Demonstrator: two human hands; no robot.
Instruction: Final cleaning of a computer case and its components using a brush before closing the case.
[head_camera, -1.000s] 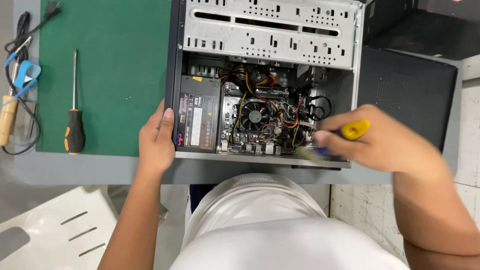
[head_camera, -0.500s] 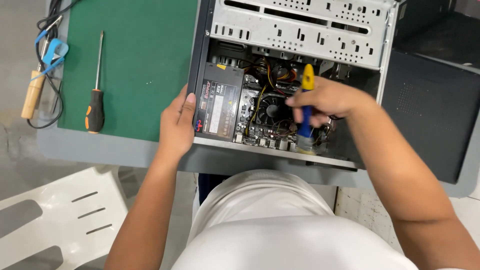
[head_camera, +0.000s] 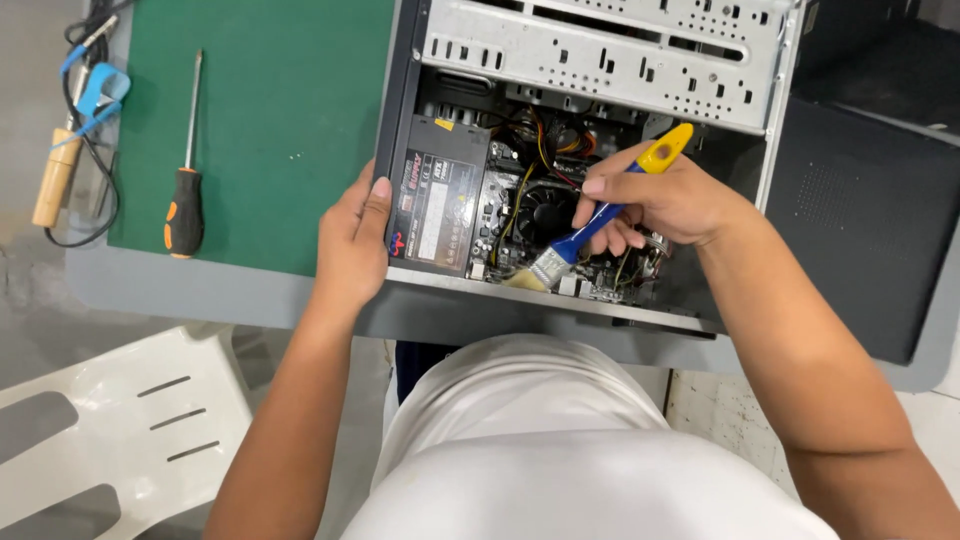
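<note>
The person's right hand (head_camera: 672, 203) is pinching a small paintbrush with a blue and yellow plastic handle (head_camera: 612, 206), fingers closed round the middle of the handle, and its pale bristles are touching the circuit board near the front edge of the open grey metal computer case (head_camera: 590, 60). The left hand (head_camera: 353, 243) is gripping the case's left wall, thumb lying against the black boxy power supply (head_camera: 437, 205) inside and fingers wrapped round the outside. Just beside the brush a round black cooling fan (head_camera: 546, 212) is sitting among coloured wires. The case is lying on its side at the near edge of the grey desk (head_camera: 200, 285), partly over a green mat (head_camera: 285, 120). Well apart, towards the desk's left edge, a screwdriver with a black and orange handle (head_camera: 186, 190) is resting on the mat, and a wooden-handled tool (head_camera: 56, 177) with black cable is lying beyond it.
</note>
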